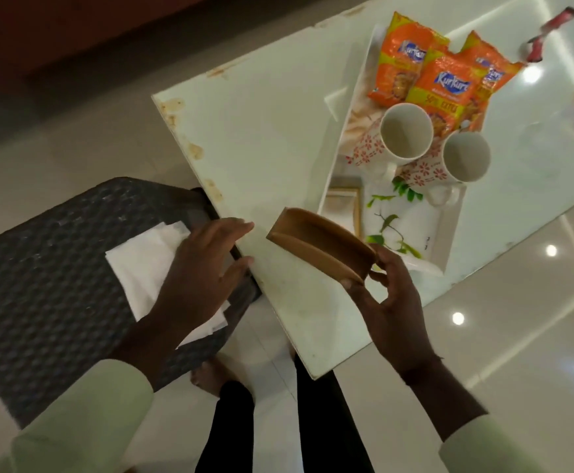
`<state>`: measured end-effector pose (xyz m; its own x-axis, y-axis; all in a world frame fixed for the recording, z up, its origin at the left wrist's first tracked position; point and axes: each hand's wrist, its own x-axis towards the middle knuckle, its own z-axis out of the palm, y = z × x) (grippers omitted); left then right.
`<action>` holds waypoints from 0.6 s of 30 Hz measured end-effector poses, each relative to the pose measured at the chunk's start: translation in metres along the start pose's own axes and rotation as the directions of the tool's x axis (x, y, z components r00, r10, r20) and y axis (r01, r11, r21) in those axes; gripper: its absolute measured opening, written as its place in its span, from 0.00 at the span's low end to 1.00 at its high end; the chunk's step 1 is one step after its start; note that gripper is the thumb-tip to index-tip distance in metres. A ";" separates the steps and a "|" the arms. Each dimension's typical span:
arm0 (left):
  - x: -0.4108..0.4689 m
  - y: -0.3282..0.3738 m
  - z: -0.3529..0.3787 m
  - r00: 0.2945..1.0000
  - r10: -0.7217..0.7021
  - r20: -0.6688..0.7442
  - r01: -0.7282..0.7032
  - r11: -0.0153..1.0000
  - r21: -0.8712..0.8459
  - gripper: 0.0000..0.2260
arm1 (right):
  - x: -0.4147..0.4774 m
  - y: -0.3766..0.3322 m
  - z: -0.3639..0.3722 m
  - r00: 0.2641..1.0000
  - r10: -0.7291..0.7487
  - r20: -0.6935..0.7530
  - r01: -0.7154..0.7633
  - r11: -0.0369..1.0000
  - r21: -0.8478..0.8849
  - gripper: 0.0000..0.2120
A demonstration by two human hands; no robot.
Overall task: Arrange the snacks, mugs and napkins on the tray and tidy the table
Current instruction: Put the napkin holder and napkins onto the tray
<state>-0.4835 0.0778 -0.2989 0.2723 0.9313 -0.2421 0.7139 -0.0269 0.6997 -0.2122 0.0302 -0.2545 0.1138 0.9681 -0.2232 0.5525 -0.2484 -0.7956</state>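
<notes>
1. Left hand (198, 268) lies flat on the stack of white paper napkins (142, 264), fingers spread, grip open and pressing down rather than pinching.
2. The napkins sit on a dark woven plastic stool (50, 278), at 9 o'clock from the white glossy tabletop (265, 138).
3. Right hand (393, 302) has its grip pinched on the end of a brown curved wooden napkin holder (319, 245), tilted over the tabletop's near edge.
4. At 1 o'clock from the holder, the white rectangular leaf-print tray (412, 227) carries two white floral ceramic mugs (407, 133), both upright.
5. Three orange Kurkure snack packets (449, 90) lie overlapping at the tray's 12 o'clock end, touching the mugs.
</notes>
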 end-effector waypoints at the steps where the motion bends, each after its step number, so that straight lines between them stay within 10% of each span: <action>1: 0.001 0.000 0.001 1.000 0.016 -0.004 -0.015 0.999 0.048 0.19 | 0.005 0.007 -0.009 1.000 -0.002 -0.023 0.002 1.000 0.016 0.23; 18: 0.047 0.055 0.032 0.979 0.203 0.022 -0.204 0.968 0.147 0.18 | 0.057 0.076 -0.060 0.985 0.143 -0.094 -0.150 0.986 -0.072 0.30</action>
<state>-0.4105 0.1086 -0.2938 0.4256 0.8982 -0.1098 0.7303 -0.2693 0.6278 -0.1145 0.0689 -0.2938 0.2692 0.9213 -0.2808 0.5869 -0.3881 -0.7106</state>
